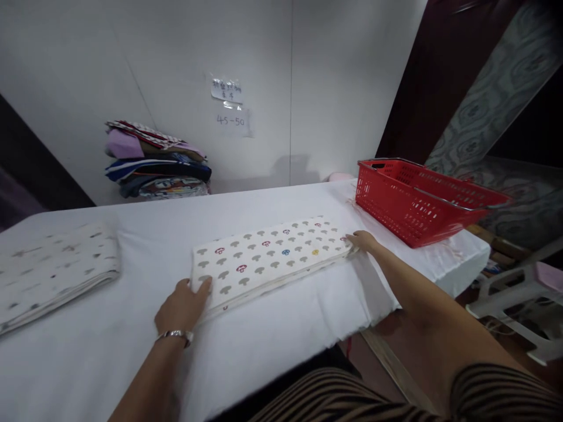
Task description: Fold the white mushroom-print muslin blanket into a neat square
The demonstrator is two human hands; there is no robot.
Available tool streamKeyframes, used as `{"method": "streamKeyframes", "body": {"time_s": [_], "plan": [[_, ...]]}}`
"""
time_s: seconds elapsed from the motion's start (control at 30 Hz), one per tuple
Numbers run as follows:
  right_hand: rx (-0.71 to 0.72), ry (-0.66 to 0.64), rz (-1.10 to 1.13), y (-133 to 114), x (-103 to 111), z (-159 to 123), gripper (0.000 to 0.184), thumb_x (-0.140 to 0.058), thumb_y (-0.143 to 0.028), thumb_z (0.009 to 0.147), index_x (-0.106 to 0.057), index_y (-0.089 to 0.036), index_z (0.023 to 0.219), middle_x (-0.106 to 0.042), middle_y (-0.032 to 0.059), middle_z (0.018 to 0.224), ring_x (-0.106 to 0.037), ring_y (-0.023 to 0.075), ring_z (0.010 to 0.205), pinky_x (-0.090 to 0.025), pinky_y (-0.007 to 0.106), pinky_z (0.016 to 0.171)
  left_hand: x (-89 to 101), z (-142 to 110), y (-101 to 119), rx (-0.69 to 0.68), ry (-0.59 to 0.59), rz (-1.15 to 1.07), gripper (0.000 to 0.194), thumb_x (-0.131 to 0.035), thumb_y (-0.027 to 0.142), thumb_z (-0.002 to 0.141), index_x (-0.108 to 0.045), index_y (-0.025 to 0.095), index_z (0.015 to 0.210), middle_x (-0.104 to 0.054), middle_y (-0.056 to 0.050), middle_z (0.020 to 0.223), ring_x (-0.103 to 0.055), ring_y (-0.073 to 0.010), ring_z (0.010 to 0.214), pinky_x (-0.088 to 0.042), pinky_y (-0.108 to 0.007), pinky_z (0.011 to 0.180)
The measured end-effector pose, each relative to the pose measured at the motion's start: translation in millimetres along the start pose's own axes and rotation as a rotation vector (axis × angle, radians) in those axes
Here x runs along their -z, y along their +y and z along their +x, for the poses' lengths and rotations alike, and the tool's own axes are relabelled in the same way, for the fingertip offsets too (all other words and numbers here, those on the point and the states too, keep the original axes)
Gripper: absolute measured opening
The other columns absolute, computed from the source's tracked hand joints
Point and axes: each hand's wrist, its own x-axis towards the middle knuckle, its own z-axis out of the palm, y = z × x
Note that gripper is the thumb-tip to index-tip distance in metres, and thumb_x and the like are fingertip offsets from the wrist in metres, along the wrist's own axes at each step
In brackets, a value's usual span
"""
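A folded white cloth with small mushroom prints [268, 252] lies flat on the white-covered table [281, 328]. My left hand [182, 305] grips its near left corner, thumb on top and fingers closed around the edge. At the cloth's far right end, my right hand [364, 240] pinches the edge. A silver bracelet sits on my left wrist.
A second folded printed cloth [53, 269] lies at the table's left. A pile of folded coloured fabrics [156, 164] rests against the back wall. A red plastic basket [417, 199] stands at the right end. A white plastic chair [519, 299] is beyond the table's right edge.
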Motion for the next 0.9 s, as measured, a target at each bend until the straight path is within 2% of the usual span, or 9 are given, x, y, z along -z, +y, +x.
{"method": "streamKeyframes", "body": {"time_s": [0.13, 0.27, 0.4, 0.53, 0.67, 0.9], "plan": [[0.019, -0.060, -0.044, -10, 4, 11, 0.044, -0.057, -0.049, 0.079, -0.071, -0.011, 0.096, -0.069, 0.0162, 0.101, -0.065, 0.0271, 0.091, -0.047, 0.029, 0.071, 2.2, -1, 9, 0.033, 0.011, 0.003, 0.077, -0.039, 0.065, 0.077, -0.044, 0.009, 0.129, -0.061, -0.021, 0.115, -0.059, -0.0368, 0.102, -0.046, -0.044, 0.081], [0.071, -0.081, -0.064, -12, 6, 14, 0.043, -0.061, -0.045, 0.077, -0.070, -0.008, 0.098, -0.068, 0.0181, 0.104, -0.064, 0.0291, 0.094, -0.047, 0.030, 0.072, -2.6, -8, 15, 0.039, 0.087, -0.025, 0.071, -0.043, 0.058, 0.079, -0.039, 0.010, 0.131, -0.062, -0.020, 0.114, -0.061, -0.0337, 0.101, -0.047, -0.041, 0.081], [0.122, -0.071, -0.052, -8, 3, 10, 0.045, -0.058, -0.046, 0.079, -0.067, -0.009, 0.104, -0.066, 0.0174, 0.109, -0.062, 0.0283, 0.099, -0.046, 0.030, 0.075, -5.0, -6, 13, -0.019, 0.133, -0.050, 0.064, -0.048, 0.052, 0.079, -0.041, 0.012, 0.129, -0.063, -0.019, 0.112, -0.062, -0.0312, 0.099, -0.047, -0.039, 0.080], [0.185, -0.061, -0.027, -13, -6, -2, 0.048, -0.053, -0.048, 0.082, -0.062, -0.010, 0.110, -0.064, 0.0167, 0.113, -0.060, 0.0271, 0.102, -0.045, 0.029, 0.076, 9.7, 15, 3, -0.037, 0.179, -0.020, 0.064, -0.052, 0.049, 0.078, -0.040, 0.013, 0.129, -0.063, -0.018, 0.113, -0.061, -0.0303, 0.101, -0.047, -0.039, 0.082], [0.231, -0.071, -0.008, -25, -17, -19, 0.049, -0.052, -0.053, 0.081, -0.062, -0.011, 0.105, -0.066, 0.0160, 0.105, -0.062, 0.0264, 0.095, -0.044, 0.029, 0.072, 23.6, 41, -13, 0.005, 0.172, 0.007, 0.068, -0.055, 0.051, 0.076, -0.041, 0.012, 0.129, -0.063, -0.019, 0.114, -0.060, -0.0308, 0.103, -0.047, -0.038, 0.082], [0.146, -0.088, -0.005, -35, -17, -38, 0.051, -0.047, -0.057, 0.083, -0.061, -0.011, 0.101, -0.066, 0.0158, 0.102, -0.062, 0.0246, 0.090, -0.045, 0.027, 0.068, 9.8, 64, -35, 0.043, 0.164, -0.088, 0.072, -0.056, 0.056, 0.072, -0.043, 0.013, 0.129, -0.063, -0.017, 0.113, -0.061, -0.0308, 0.103, -0.047, -0.037, 0.083]]}}
